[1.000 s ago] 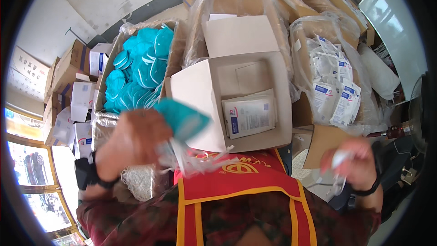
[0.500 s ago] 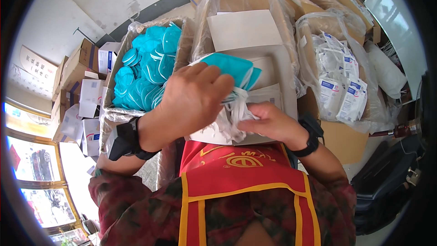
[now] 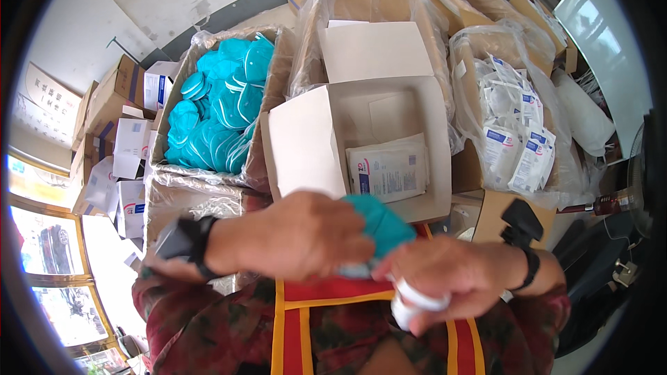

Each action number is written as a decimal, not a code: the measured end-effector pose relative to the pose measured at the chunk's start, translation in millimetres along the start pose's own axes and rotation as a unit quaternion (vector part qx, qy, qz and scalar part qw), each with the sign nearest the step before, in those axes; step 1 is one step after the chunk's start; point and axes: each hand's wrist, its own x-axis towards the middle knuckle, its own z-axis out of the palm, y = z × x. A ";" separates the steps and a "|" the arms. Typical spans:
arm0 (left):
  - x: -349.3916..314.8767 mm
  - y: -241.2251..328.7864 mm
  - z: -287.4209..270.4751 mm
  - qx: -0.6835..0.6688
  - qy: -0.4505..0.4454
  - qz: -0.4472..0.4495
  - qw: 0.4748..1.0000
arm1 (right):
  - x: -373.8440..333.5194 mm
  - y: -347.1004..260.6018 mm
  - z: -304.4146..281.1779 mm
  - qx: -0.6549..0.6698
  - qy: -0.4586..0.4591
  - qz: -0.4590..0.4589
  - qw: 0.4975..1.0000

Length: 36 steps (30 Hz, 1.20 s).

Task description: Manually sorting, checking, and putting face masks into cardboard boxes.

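Close to my body, teal face masks (image 3: 383,228) are held between my two hands. My left hand (image 3: 292,236) is closed around their left end, its fingers blurred. The fingers of my right hand (image 3: 455,269) curl round the white ear loops (image 3: 421,297) hanging from the masks. How many masks are in the bundle cannot be told. Just beyond my hands stands a white cardboard box (image 3: 439,125), its flaps spread. Flat white sealed packets (image 3: 389,169) with blue print lie inside it.
At left, a plastic-lined carton (image 3: 279,90) holds a heap of teal masks (image 3: 215,125). On the right, another lined carton (image 3: 467,97) contains printed packets (image 3: 531,156). Behind the white box is a third lined carton (image 3: 316,17). Several boxes (image 3: 114,107) are stacked far left.
Both hands have drawn the masks back from over the white box toward my body, uncovering the packets inside. My right hand has shifted right and nearer with the ear loops.
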 end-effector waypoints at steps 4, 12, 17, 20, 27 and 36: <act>-19.7 32.3 -24.1 0.104 -0.034 0.009 0.994 | -19.8 -30.7 -3.3 0.044 -0.066 0.077 0.994; -94.0 -13.4 -60.2 0.247 0.080 -0.296 0.919 | -111.7 -43.4 -14.1 0.065 0.545 0.232 0.803; -20.5 -34.6 -26.2 0.269 0.162 -0.184 0.932 | -27.3 37.2 -51.5 0.104 0.402 0.260 0.872; -5.8 -34.7 -26.7 0.273 0.180 -0.176 0.929 | -20.3 83.3 -57.3 0.253 0.381 0.160 0.875; 20.4 -37.1 -14.9 0.269 0.188 -0.173 0.929 | 16.0 110.1 -48.5 0.233 0.345 0.125 0.901; 26.3 -46.1 -0.3 0.127 0.272 -0.314 0.901 | 20.5 120.4 -38.9 0.310 0.401 0.093 0.857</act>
